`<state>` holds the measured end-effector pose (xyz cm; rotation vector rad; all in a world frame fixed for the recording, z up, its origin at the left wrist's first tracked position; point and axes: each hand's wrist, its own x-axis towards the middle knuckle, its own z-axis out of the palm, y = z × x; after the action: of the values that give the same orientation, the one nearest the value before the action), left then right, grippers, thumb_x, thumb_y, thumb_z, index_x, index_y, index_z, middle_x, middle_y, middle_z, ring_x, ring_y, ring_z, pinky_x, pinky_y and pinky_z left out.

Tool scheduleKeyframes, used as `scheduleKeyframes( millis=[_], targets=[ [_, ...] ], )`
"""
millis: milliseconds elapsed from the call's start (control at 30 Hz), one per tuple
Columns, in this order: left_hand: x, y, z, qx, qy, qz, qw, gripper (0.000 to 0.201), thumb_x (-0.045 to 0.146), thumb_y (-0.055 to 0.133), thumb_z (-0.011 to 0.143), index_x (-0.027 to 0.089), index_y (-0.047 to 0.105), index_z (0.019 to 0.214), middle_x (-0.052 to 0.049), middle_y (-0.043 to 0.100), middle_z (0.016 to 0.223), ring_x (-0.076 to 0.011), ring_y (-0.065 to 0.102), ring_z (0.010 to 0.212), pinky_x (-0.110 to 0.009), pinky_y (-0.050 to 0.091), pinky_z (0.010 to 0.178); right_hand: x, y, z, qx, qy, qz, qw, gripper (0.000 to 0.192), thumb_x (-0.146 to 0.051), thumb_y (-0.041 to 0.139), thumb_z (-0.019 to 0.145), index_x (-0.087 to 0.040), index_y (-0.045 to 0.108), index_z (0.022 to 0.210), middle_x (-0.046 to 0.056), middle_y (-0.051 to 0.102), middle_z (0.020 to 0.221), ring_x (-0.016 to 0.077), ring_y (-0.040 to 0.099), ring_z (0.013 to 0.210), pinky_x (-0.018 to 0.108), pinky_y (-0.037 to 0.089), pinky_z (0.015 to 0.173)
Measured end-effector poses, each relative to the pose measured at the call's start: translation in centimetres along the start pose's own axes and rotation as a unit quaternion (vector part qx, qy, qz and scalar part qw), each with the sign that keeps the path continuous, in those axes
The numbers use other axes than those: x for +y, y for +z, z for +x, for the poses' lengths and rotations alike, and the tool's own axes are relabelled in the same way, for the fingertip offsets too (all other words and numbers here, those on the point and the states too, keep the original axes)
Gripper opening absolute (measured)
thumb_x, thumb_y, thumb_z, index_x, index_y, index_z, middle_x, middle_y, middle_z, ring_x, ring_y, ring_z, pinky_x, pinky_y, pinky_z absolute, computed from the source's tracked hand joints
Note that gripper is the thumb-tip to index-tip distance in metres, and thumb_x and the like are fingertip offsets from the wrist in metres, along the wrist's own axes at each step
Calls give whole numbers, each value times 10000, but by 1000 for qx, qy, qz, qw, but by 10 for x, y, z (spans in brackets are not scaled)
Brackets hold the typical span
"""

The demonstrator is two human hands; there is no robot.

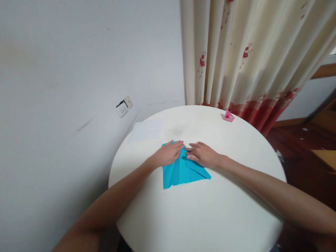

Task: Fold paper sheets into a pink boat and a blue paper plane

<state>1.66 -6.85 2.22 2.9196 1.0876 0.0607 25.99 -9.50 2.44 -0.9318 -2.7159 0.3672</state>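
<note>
Mid-frame, I see my left hand (168,153) flat on the creased blue paper (181,175); my right hand (204,154), fingers spread, rests on its folded side.

Wall (78,63): pale, with a socket (122,110)
Curtain (220,63): cream and red
Table (194,220): round, white
White paper (145,131): far left
Pink folded paper (229,117): far right

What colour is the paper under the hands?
The folded paper is turquoise blue, seen in the head view.
</note>
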Motion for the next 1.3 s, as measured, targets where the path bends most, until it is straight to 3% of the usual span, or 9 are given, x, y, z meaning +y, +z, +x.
scheduleKeyframes(
  millis=[267, 367, 467, 600, 800, 1000, 1300],
  targets=[
    [3, -2, -1, -27, -5, 10, 1000, 454, 278, 391, 1015, 208, 435, 1462, -111, 429, 1551, -239, 342, 1470, -464, 260, 1191, 10, 0, -1, -26, -27, 26, 999, 527, -559, 293, 1036, -259, 667, 1253, 79, 542, 1471, 333, 384, 1431, 594, 284, 1136],
    [1, -3, -3, -37, -7, 14, 999, 476, 261, 397, 1005, 216, 410, 1479, -109, 390, 1575, -249, 320, 1480, -485, 258, 1187, 18, 7, 1, 16, -4, 40, 999, 497, -484, 274, 1058, -248, 636, 1305, 85, 544, 1470, 277, 424, 1414, 510, 316, 1146],
    [0, -2, -3, -46, -6, 19, 999, 514, 227, 401, 985, 212, 379, 1499, -104, 347, 1597, -244, 285, 1495, -491, 249, 1191, 25, 16, 6, 55, 56, 12, 997, 491, -419, 292, 1060, -214, 485, 1463, 114, 468, 1527, 278, 400, 1428, 534, 298, 1154],
    [1, -2, -3, -63, -9, 27, 998, 566, 210, 434, 953, 196, 351, 1513, -106, 310, 1614, -233, 244, 1511, -474, 230, 1203, 28, 22, 14, 18, 62, -22, 998, 518, -454, 266, 1060, -258, 409, 1519, 102, 323, 1610, 300, 283, 1486, 596, 234, 1171],
    [4, -5, -2, -73, -18, 26, 997, 578, 219, 442, 946, 191, 344, 1515, -106, 289, 1623, -242, 243, 1511, -469, 229, 1203, 24, 15, 8, 13, 28, -63, 998, 513, -457, 280, 1056, -275, 427, 1513, 88, 323, 1611, 337, 345, 1453, 606, 305, 1138],
    [7, -11, -2, -84, -23, 21, 996, 561, 227, 421, 958, 179, 349, 1513, -106, 291, 1621, -225, 237, 1513, -445, 239, 1197, 14, 7, -31, 17, -30, -48, 998, 459, -433, 360, 1045, -297, 515, 1455, 61, 430, 1555, 320, 383, 1435, 578, 344, 1133],
    [6, -10, -3, -87, -16, 26, 996, 579, 224, 421, 954, 151, 339, 1522, -119, 271, 1625, -247, 231, 1514, -477, 247, 1197, -16, -4, -123, -3, -28, -12, 1000, 452, -347, 472, 1021, -350, 479, 1473, -2, 358, 1589, 280, 297, 1481, 555, 239, 1216]
  ],
)
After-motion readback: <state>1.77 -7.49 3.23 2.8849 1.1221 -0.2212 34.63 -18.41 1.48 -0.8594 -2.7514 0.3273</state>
